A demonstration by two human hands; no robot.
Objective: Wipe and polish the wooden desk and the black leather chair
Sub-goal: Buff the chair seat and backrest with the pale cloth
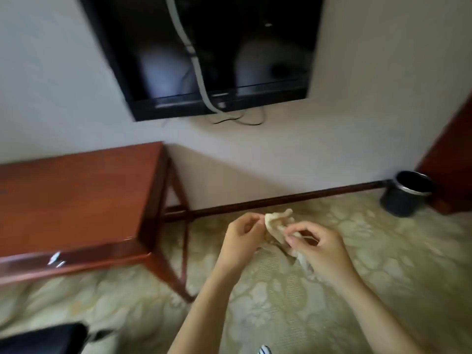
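Cloth (277, 224), pale cream and crumpled, is held up between both hands over the carpet (281, 302), right of the desk and clear of it. My left hand (242, 241) has its fingers curled, thumb and forefinger pinching the cloth's left edge. My right hand (321, 251) pinches the lower right part, fingers bent round a fold; more cloth trails below that hand, its end hidden behind the palm. The cloth bunches upward between the two pinch points.

Wooden desk (76, 200), reddish and glossy, stands to the left against the wall (255, 154), with its near right leg on the carpet just left of my left forearm. The desk's left end is cut off by the frame. There is a bright glint on its front edge; I cannot tell what causes it.

Black leather chair (40, 338): only a dark corner shows at the bottom left, the rest is out of frame.

Television (204, 54) hangs on the wall above, its top cropped. A grey cable (196, 67) runs down across the screen. A small pale mark sits on the lower bezel, too blurred to read.

Dark bin (406, 192) with a metal rim stands at the baseboard (281, 201), far right, beside red wooden furniture (449, 159) that is mostly cut off. A striped scrap (264, 350) shows at the bottom edge; I cannot tell what it is. The whole view is motion-blurred.
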